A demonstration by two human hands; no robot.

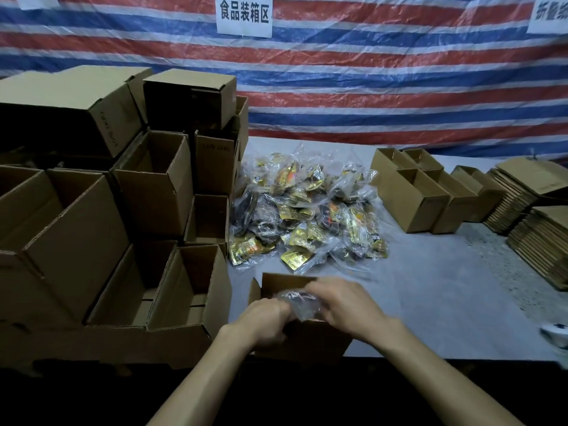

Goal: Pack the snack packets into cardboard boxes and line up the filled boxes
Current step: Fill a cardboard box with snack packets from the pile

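Over the box point(310, 342), packet point(299, 304) gripped between left hand point(266, 316), right hand point(344, 304).

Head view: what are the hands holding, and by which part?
A clear snack packet, over the open cardboard box: left hand grips its left end, right hand its right end.

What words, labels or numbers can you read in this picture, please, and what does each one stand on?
"食品装箱区": white paper sign hung on the striped tarp.
"折叠", then cut off by the picture's edge and blurred: second white sign, far right.
Dark print on the sides of the stacked cardboard boxes: too blurred to read.
Print on the snack packets: too blurred to read.
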